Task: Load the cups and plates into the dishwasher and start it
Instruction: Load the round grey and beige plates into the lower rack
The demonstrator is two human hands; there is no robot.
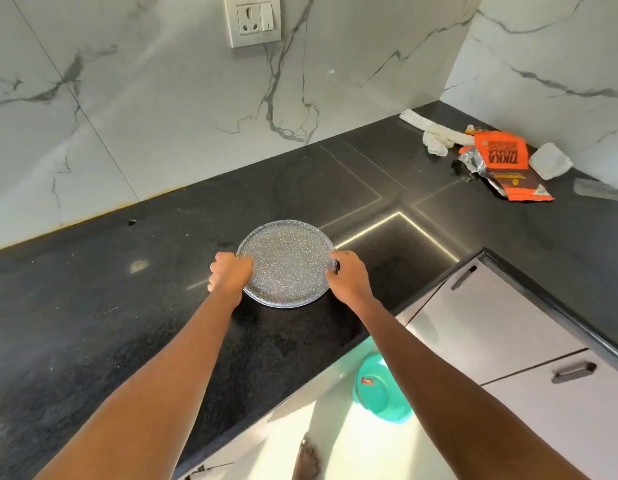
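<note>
Along the marble wall, surface [93,306]: black speckled stone that runs from 9 o'clock across to 3 o'clock and turns the corner at 2 o'clock.
Wall [162,116]: white marble with grey veins, filling the top from 10 to 2 o'clock.
Drawers [491,323]: pale fronts with dark handles under the surface edge at 4 o'clock.
Plate [286,261]: round, silver-speckled, level at the centre of the surface; whether it rests there or is just raised cannot be told.
Left hand [229,271]: at the plate's 9 o'clock, fingers [244,264] curled over the rim, gripping it.
Right hand [349,277]: at the plate's 3 o'clock, fingers [335,259] curled round the rim, gripping it.
Basin [383,393]: teal, on the floor at 5 o'clock.
Packet [501,154]: orange, crumpled, at 2 o'clock, just beside a white cloth [435,136].
Socket [252,20]: white, on the wall at 12 o'clock.
Foot [305,459]: bare, at 6 o'clock.
</note>
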